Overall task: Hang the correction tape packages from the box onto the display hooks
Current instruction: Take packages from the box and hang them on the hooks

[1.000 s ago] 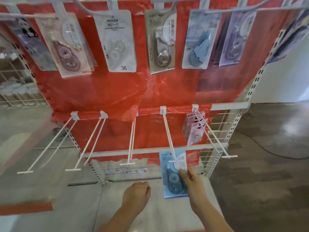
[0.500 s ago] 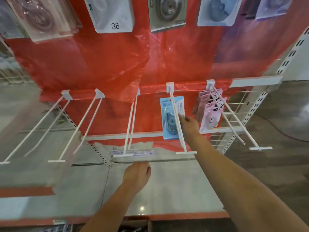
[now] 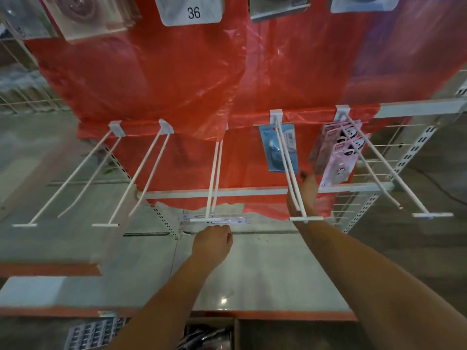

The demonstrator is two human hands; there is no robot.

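Observation:
A blue correction tape package (image 3: 276, 147) hangs at the back end of a white double-wire hook (image 3: 290, 178), close to the red sheet. My right hand (image 3: 304, 195) is just below and in front of the package, its fingers pointing up toward it without touching. My left hand (image 3: 212, 245) rests loosely curled on the grey shelf (image 3: 252, 279) and holds nothing. On the hook to the right hang several pink packages (image 3: 337, 157). The box (image 3: 209, 334) shows at the bottom edge, its contents dark and unclear.
Three bare white hooks (image 3: 141, 173) jut forward to the left of the blue package. An upper row of packages, one marked 36 (image 3: 192, 11), hangs overhead. Red plastic sheet (image 3: 156, 79) covers the back. A wire grid panel (image 3: 379, 157) closes the right side.
My right hand slid the blue package from the hook's front tip to its back end, let go of it and drew back a little. My view tilted down. The left hand stayed put.

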